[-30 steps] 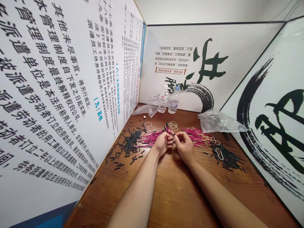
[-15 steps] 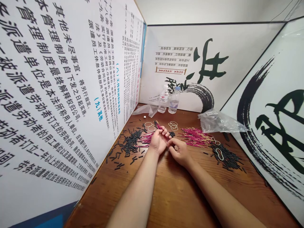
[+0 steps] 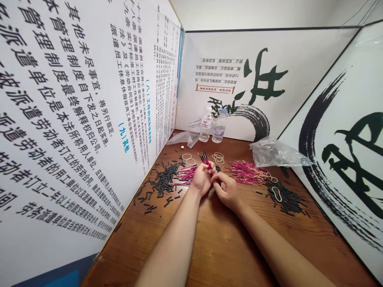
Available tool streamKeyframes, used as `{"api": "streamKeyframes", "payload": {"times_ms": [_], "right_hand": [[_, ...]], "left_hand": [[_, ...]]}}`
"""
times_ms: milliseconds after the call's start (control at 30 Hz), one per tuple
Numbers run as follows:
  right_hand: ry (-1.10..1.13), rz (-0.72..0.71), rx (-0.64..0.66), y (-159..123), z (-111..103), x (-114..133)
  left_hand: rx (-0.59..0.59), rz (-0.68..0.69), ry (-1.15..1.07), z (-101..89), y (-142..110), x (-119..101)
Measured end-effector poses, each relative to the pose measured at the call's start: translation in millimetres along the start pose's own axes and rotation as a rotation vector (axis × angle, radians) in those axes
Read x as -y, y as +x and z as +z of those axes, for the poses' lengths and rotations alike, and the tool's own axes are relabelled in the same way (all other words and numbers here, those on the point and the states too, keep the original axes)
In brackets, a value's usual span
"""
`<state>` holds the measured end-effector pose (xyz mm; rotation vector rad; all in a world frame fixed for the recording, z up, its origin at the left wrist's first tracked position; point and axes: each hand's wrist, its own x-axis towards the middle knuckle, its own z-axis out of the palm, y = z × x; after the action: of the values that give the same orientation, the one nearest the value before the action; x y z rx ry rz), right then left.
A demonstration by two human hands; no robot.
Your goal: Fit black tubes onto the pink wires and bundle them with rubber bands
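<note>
My left hand [image 3: 204, 180] is closed round a small bundle of thin pink sticks [image 3: 206, 158] with black sleeves on their upper ends, which point up and away from me. My right hand [image 3: 226, 189] meets it from the right, fingers bent and pinched together near the left fingers; whatever they hold is hidden. Loose pink sticks [image 3: 184, 174] lie to the left behind my left hand, and a larger pile of pink sticks [image 3: 247, 172] lies to the right. Short black tubes [image 3: 164, 179] are heaped at the left, with another heap of black tubes [image 3: 287, 198] at the right.
Pale rubber bands [image 3: 218, 158] lie behind my hands, with more bands [image 3: 277, 194] on the right heap. Two water bottles [image 3: 205, 128] stand at the back of the wooden table [image 3: 206, 243]. A clear plastic bag [image 3: 275, 154] lies back right. Printed panels [image 3: 224, 44] enclose the table.
The stick bundle in my left hand has turned more upright and shifted slightly right, its black ends showing more clearly. My right hand has hardly moved.
</note>
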<state>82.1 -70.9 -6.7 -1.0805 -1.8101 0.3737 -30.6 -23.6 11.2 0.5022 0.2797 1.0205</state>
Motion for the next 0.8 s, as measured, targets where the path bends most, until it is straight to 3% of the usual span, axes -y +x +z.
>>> {"api": "streamKeyframes", "payload": {"times_ms": [167, 567, 800], "right_hand": [[0.016, 0.042, -0.109, 2.2, -2.4, 0.7], [-0.036, 0.097, -0.237, 5.1, -4.7, -4.5], [-0.034, 0.011, -0.227, 6.0, -5.9, 2.1]], "left_hand": [[-0.019, 0.012, -0.016, -1.9, 0.9, 0.7], [0.014, -0.137, 0.192, -5.4, 2.5, 5.0], [-0.008, -0.127, 0.288, -8.7, 6.8, 16.1]]}}
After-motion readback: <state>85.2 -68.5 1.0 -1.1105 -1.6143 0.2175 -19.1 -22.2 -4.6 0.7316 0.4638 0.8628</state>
